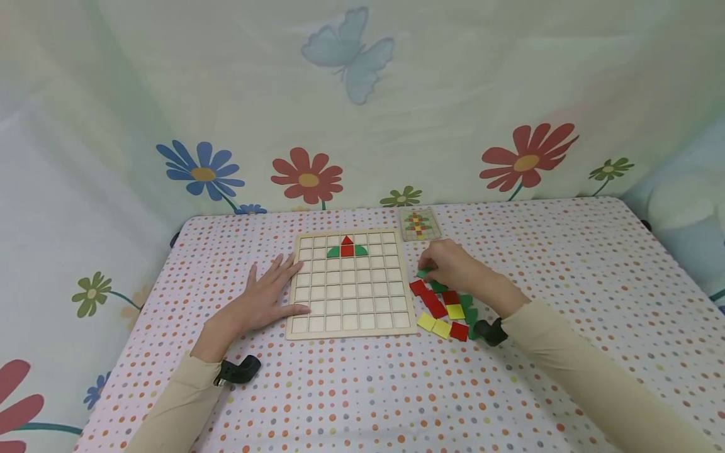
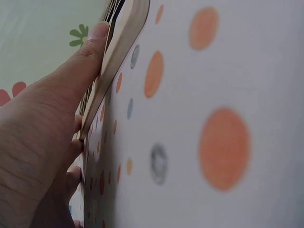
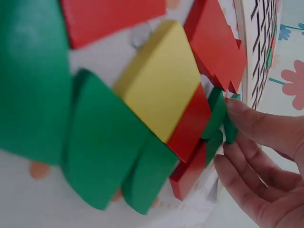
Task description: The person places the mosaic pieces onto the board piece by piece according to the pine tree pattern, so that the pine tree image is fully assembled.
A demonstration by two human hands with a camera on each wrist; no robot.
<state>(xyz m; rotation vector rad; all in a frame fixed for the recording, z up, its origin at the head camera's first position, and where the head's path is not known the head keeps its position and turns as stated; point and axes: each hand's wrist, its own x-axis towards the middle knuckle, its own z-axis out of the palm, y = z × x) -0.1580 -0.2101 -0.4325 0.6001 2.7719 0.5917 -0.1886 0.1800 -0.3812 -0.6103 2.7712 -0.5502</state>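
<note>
A square wooden grid board lies on the table. In its upper rows sit a red triangle, a red square under it and green rounded pieces on both sides of the square. My left hand rests on the board's left edge, fingers spread, with the thumb over the rim in the left wrist view. Right of the board, my right hand pinches a green tile between thumb and fingers, just over the loose tiles.
Several loose red, yellow and green tiles lie close together right of the board. Behind them is a pattern card with a coloured design. The table has a dotted cloth; a flowered curtain hangs behind it.
</note>
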